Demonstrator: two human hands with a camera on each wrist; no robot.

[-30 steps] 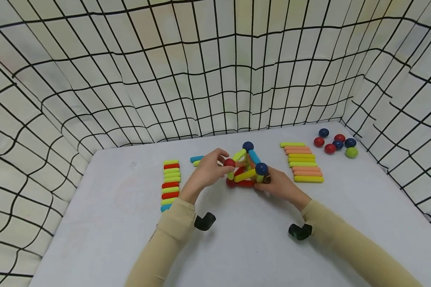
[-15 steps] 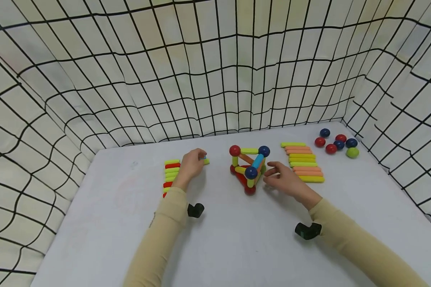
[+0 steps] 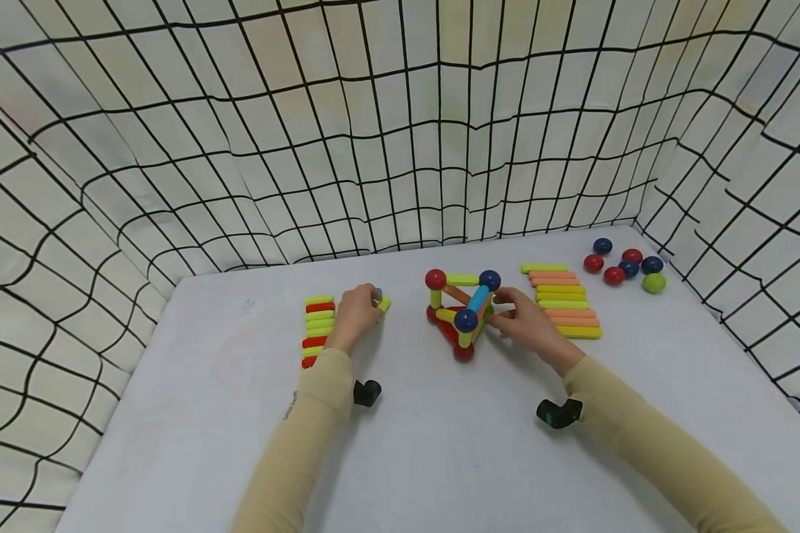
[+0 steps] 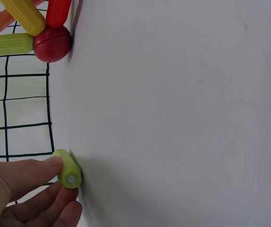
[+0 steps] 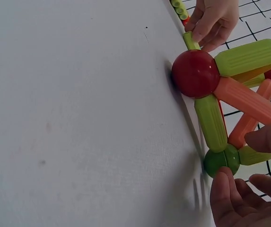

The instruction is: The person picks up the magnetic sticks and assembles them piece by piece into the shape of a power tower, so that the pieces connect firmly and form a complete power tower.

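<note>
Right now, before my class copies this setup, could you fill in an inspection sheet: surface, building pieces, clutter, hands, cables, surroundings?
Surface: white table, a few small marks.
Building pieces: ball-and-stick frame standing between left stick row and right stick row; loose balls at far right.
Clutter: nothing seen.
Left hand: pinches a lime stick.
Right hand: touches the frame's green ball.
Cables: nothing seen.
Surroundings: pale walls crossed by black grid lines.
</note>
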